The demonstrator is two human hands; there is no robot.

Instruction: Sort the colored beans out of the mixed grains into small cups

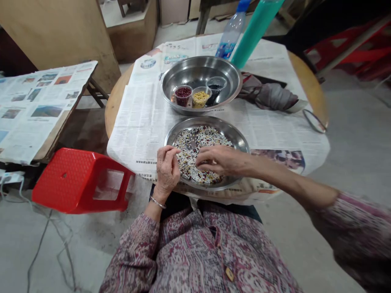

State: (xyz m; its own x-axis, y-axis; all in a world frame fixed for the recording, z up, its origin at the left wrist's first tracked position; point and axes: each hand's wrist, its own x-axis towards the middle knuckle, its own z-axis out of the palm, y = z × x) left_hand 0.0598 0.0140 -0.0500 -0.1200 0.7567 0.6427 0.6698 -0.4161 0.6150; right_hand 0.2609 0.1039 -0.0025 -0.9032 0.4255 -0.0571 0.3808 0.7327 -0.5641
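Note:
A steel tray (236,136) of mixed beans (195,140) lies on the newspaper-covered round table, close to me. My left hand (166,169) rests at the tray's left rim, fingers curled closed; what they hold is hidden. My right hand (218,159) lies over the beans, fingers pinched together on the pile. Behind it a second steel pan (227,73) holds three small clear cups: red beans (183,94), yellow grains (200,97) and black beans (215,86).
A water bottle (230,36) and a teal cylinder (255,30) stand behind the pan. A folded grey umbrella (271,95) and glasses (314,121) lie at right. A red plastic stool (73,181) stands left of the table, beside another newspaper-covered table (36,101).

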